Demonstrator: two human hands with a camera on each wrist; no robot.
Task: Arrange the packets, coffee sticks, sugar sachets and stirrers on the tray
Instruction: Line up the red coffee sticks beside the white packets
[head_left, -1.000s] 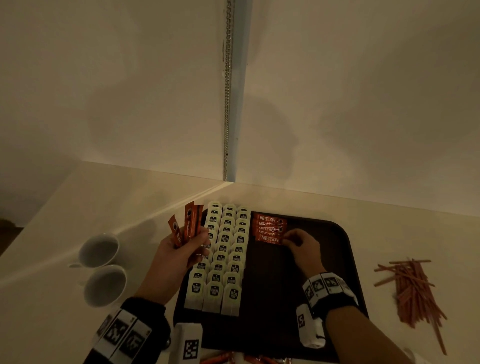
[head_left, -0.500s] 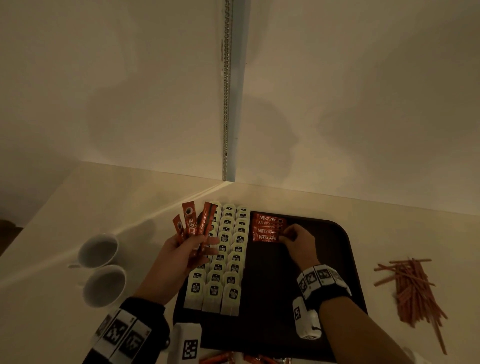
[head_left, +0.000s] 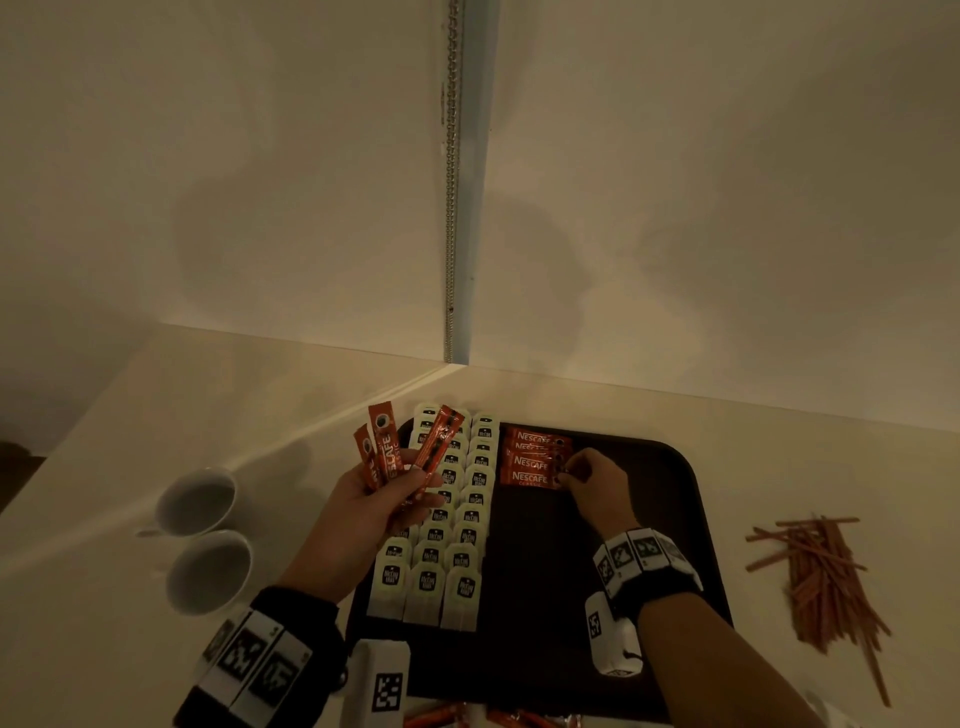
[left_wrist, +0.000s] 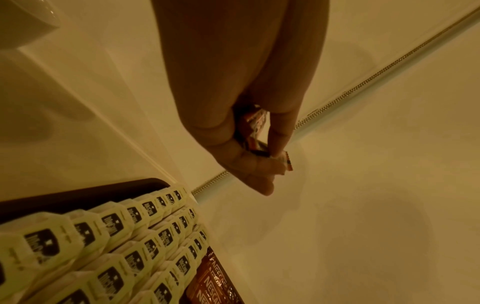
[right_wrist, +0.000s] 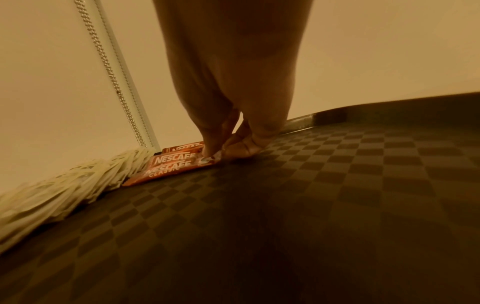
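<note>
A dark tray (head_left: 675, 499) lies on the counter. Three rows of pale tea packets (head_left: 457, 525) fill its left part. Beside them, at the back, lie several red coffee sticks (head_left: 532, 460) in a stack of rows. My right hand (head_left: 587, 475) pinches the right end of the coffee sticks on the tray (right_wrist: 207, 159). My left hand (head_left: 374, 506) holds a fan of three red coffee sticks (head_left: 387, 452) upright above the tray's left edge; in the left wrist view its fingers (left_wrist: 249, 164) grip their lower ends.
Two white cups (head_left: 200, 540) stand on the counter left of the tray. A loose pile of brown stirrers (head_left: 826, 582) lies to the right. More red sticks (head_left: 467, 719) lie at the near edge. Walls meet in a corner just behind the tray.
My left hand has lifted slightly and fanned its sticks wider. My right hand has shifted a little back along the tray, staying at the right end of the laid sticks.
</note>
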